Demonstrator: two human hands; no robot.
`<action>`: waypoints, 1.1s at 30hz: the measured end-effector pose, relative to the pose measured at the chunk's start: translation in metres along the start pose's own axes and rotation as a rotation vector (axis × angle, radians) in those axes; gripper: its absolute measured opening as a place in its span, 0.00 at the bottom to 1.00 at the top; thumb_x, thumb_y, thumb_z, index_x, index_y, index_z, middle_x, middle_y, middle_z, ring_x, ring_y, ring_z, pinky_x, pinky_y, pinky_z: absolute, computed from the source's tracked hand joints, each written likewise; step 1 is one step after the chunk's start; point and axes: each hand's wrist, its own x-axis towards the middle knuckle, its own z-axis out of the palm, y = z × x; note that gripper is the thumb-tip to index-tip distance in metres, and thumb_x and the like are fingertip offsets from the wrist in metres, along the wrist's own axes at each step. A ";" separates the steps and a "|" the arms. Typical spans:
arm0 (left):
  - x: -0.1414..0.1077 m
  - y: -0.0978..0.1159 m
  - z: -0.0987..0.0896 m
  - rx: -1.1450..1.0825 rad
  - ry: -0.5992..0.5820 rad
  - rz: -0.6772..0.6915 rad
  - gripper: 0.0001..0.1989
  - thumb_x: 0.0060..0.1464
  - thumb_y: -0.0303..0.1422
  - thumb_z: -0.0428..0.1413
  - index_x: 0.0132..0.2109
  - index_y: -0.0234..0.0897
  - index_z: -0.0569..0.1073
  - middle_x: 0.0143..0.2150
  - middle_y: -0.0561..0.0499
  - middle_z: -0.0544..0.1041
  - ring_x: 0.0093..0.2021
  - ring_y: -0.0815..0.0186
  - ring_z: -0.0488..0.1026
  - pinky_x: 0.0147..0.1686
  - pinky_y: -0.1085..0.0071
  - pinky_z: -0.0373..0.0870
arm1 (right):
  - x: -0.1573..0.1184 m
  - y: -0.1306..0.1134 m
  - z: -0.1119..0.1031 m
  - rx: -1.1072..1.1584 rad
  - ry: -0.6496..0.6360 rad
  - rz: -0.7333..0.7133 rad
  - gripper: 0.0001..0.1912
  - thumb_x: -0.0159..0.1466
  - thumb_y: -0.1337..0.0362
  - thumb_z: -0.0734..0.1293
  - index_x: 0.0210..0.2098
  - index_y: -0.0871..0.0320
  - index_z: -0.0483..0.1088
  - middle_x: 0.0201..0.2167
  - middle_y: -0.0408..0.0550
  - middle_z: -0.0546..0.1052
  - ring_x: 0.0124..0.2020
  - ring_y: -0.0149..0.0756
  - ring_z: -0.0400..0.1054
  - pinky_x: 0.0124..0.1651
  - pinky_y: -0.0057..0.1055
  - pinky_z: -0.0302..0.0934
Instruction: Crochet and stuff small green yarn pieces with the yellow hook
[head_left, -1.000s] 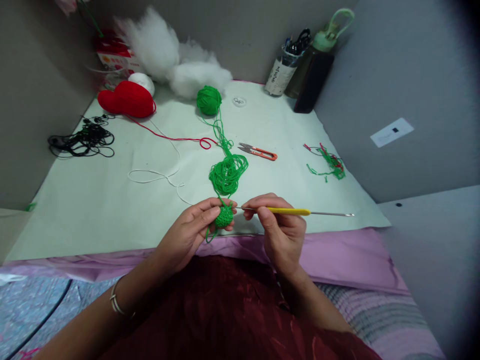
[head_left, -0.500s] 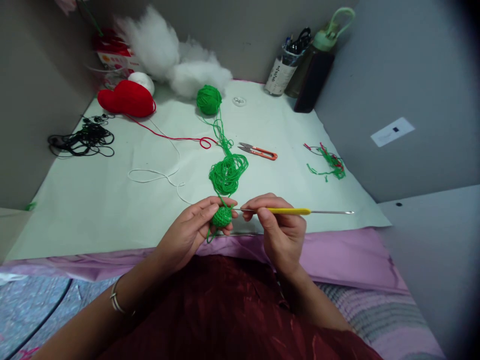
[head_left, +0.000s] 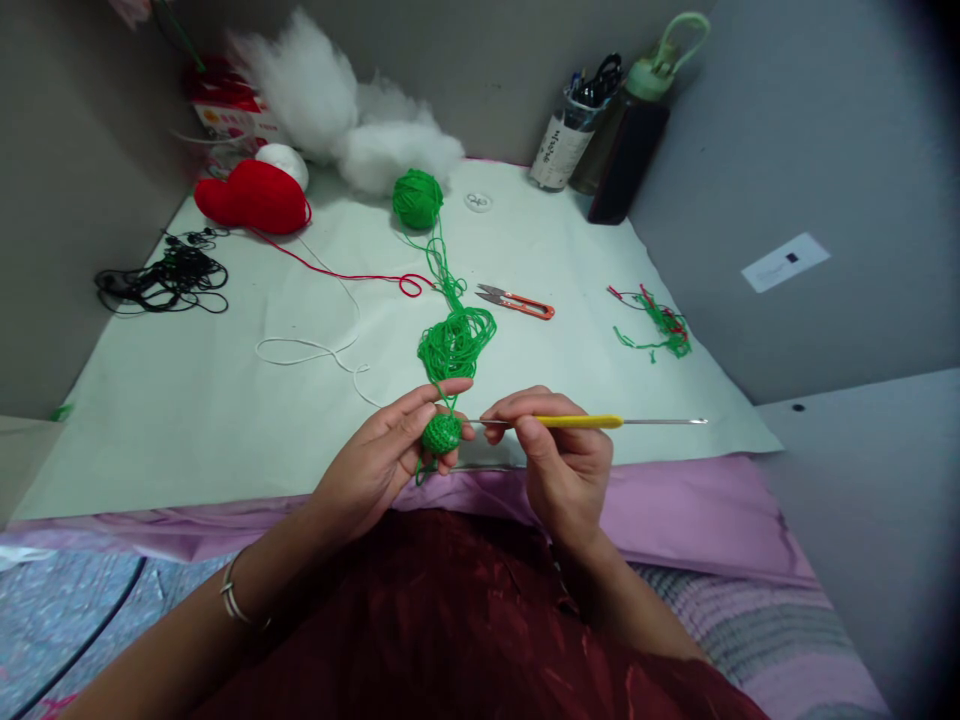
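Observation:
My left hand (head_left: 390, 440) grips a small round green crochet piece (head_left: 442, 434) between thumb and fingers, its index finger stretched out with green yarn running over it. A loose loop of yarn hangs below the piece. My right hand (head_left: 559, 450) is closed round the yellow handle of a crochet hook (head_left: 577, 421). The hook's left tip meets the right side of the piece; its other metal end points right. Just beyond my hands lies a loose heap of green yarn (head_left: 457, 345), linked by strands to a green yarn ball (head_left: 418, 200).
Orange thread snips (head_left: 517, 301) lie past my right hand, and yarn scraps (head_left: 660, 325) farther right. Red yarn (head_left: 255, 197), tangled black cord (head_left: 169, 275) and white stuffing (head_left: 300, 85) are at the left and back. A pen cup (head_left: 562, 140) and bottle (head_left: 615, 130) stand back right.
My left index finger has lifted slightly away from the piece, drawing the yarn up with it. The green piece has shifted a little left; my right hand is almost still.

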 end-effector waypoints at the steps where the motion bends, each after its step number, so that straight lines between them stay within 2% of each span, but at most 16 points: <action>1: 0.000 0.000 0.000 0.003 -0.002 0.003 0.18 0.66 0.38 0.60 0.59 0.36 0.79 0.38 0.47 0.81 0.32 0.69 0.73 0.33 0.73 0.69 | 0.000 0.000 0.000 -0.007 0.004 0.003 0.08 0.72 0.61 0.68 0.41 0.51 0.81 0.34 0.45 0.80 0.32 0.33 0.74 0.35 0.35 0.71; 6: 0.000 0.003 -0.001 0.095 -0.001 0.018 0.18 0.62 0.36 0.64 0.59 0.42 0.80 0.44 0.49 0.77 0.37 0.69 0.72 0.37 0.73 0.70 | 0.001 0.000 0.000 0.017 -0.006 0.000 0.08 0.72 0.64 0.67 0.41 0.52 0.81 0.35 0.46 0.80 0.33 0.33 0.74 0.35 0.33 0.71; 13: -0.003 0.007 -0.006 0.324 0.035 0.071 0.31 0.56 0.30 0.68 0.65 0.50 0.74 0.49 0.50 0.75 0.48 0.67 0.72 0.48 0.73 0.69 | 0.000 -0.001 0.000 -0.020 0.014 -0.017 0.08 0.72 0.64 0.67 0.41 0.52 0.81 0.34 0.46 0.80 0.32 0.33 0.74 0.35 0.34 0.71; 19: -0.002 0.006 -0.008 0.385 0.040 0.116 0.36 0.53 0.28 0.69 0.67 0.50 0.72 0.47 0.51 0.74 0.43 0.68 0.72 0.46 0.73 0.71 | -0.002 0.000 -0.001 -0.021 0.026 -0.026 0.08 0.72 0.64 0.67 0.42 0.51 0.81 0.35 0.46 0.80 0.32 0.34 0.74 0.34 0.35 0.71; 26: -0.003 0.007 -0.006 0.414 0.061 0.126 0.40 0.52 0.29 0.70 0.70 0.47 0.68 0.46 0.51 0.75 0.42 0.68 0.72 0.45 0.72 0.71 | -0.003 0.001 -0.003 -0.021 0.023 -0.017 0.08 0.72 0.63 0.67 0.41 0.52 0.81 0.34 0.46 0.80 0.32 0.34 0.73 0.34 0.34 0.71; 30: -0.003 0.008 -0.007 0.429 0.052 0.125 0.38 0.54 0.31 0.70 0.69 0.47 0.68 0.48 0.50 0.76 0.44 0.67 0.73 0.46 0.72 0.70 | -0.003 0.001 -0.004 -0.019 0.008 -0.002 0.08 0.72 0.64 0.67 0.40 0.52 0.81 0.34 0.46 0.80 0.32 0.34 0.73 0.34 0.34 0.71; 33: -0.003 0.007 -0.008 0.434 0.041 0.122 0.29 0.59 0.34 0.67 0.66 0.47 0.72 0.48 0.49 0.77 0.46 0.66 0.73 0.45 0.72 0.70 | -0.003 0.002 -0.005 0.002 0.022 0.002 0.08 0.72 0.64 0.68 0.40 0.53 0.81 0.34 0.46 0.81 0.32 0.33 0.73 0.34 0.33 0.71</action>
